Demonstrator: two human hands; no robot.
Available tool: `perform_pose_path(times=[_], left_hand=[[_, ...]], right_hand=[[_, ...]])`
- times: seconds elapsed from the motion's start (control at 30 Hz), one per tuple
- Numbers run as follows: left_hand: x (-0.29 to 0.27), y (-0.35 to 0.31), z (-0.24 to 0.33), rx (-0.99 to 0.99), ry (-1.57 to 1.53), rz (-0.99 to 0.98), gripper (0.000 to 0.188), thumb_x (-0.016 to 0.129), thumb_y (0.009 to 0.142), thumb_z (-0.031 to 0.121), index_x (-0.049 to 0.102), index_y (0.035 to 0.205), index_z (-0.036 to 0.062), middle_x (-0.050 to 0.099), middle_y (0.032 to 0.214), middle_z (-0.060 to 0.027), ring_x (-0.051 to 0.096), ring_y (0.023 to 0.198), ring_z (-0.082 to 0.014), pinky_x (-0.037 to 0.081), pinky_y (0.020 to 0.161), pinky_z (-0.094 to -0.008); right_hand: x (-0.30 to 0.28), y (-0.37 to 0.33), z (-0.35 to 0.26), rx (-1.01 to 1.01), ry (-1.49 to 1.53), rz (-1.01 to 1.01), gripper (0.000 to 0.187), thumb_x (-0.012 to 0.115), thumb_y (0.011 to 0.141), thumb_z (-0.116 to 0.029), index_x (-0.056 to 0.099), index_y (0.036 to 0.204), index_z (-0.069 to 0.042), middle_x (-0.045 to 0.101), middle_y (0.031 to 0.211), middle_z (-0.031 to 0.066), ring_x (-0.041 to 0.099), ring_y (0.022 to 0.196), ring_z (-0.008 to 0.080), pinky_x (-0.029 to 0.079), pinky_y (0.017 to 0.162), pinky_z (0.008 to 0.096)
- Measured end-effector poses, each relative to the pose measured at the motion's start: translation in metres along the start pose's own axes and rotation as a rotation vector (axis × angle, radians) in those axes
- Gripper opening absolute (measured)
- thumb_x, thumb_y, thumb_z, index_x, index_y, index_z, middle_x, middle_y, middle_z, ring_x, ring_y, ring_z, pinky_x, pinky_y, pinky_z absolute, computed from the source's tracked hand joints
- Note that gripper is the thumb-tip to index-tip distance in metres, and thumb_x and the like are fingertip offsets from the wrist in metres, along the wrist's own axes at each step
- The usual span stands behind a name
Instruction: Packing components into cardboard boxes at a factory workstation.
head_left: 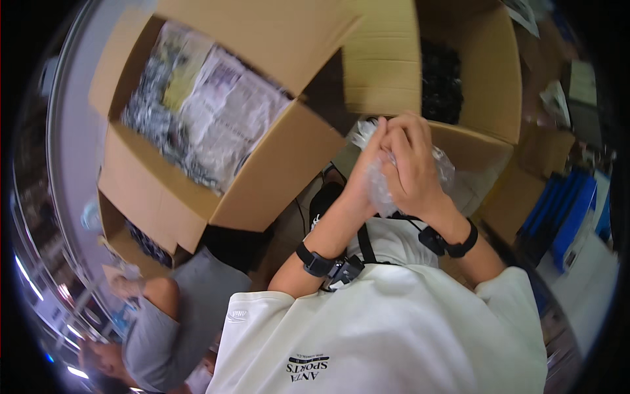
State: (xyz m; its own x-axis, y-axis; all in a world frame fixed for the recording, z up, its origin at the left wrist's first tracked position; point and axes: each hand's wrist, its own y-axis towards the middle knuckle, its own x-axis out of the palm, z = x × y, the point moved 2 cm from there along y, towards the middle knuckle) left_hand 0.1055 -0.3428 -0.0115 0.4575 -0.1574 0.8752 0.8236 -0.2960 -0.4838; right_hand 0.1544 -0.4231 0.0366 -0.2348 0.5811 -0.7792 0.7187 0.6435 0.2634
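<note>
My left hand (367, 169) and my right hand (412, 157) are together in front of my chest, fingers bent and closed. Between them is a crumpled clear plastic bag (380, 187). Part of it bulges out past the right hand, and another bit sticks out above the left. Whether anything sits inside the bag is hidden by my fingers. Just beyond the hands stands an open cardboard box (489, 82) with dark, shiny wrapped items (441, 82) in it.
A larger open cardboard box (279, 171) at the left holds plastic-wrapped items (154, 118) and a newspaper sheet (230, 108). A person in a grey shirt (187, 308) works at the lower left beside another box (121, 240). Blue flat objects (564, 213) are stacked at the right.
</note>
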Motion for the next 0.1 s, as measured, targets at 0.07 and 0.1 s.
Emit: perform_pose_path(times=[0.07, 0.1], left_hand=[[-0.032, -0.026, -0.001, -0.005, 0.028, 0.051, 0.048, 0.044, 0.100, 0.051, 0.059, 0.116, 0.0080, 0.065, 0.106, -0.0059, 0.064, 0.096, -0.0169, 0.052, 0.084, -0.0317], [-0.045, -0.041, -0.004, 0.018, 0.081, 0.102, 0.055, 0.048, 0.096, 0.057, 0.060, 0.119, 0.0078, 0.066, 0.109, -0.0053, 0.063, 0.101, -0.0147, 0.050, 0.089, -0.0302]], right_hand=[[0.026, -0.015, -0.016, -0.006, -0.048, -0.133, 0.018, 0.057, 0.091, -0.026, 0.055, 0.094, -0.008, 0.051, 0.112, 0.0152, 0.048, 0.113, 0.0277, 0.029, 0.101, 0.0562], [0.034, -0.026, -0.022, 0.020, -0.116, -0.238, 0.016, 0.057, 0.091, -0.027, 0.056, 0.096, -0.011, 0.049, 0.124, 0.0137, 0.045, 0.124, 0.0299, 0.019, 0.110, 0.0661]])
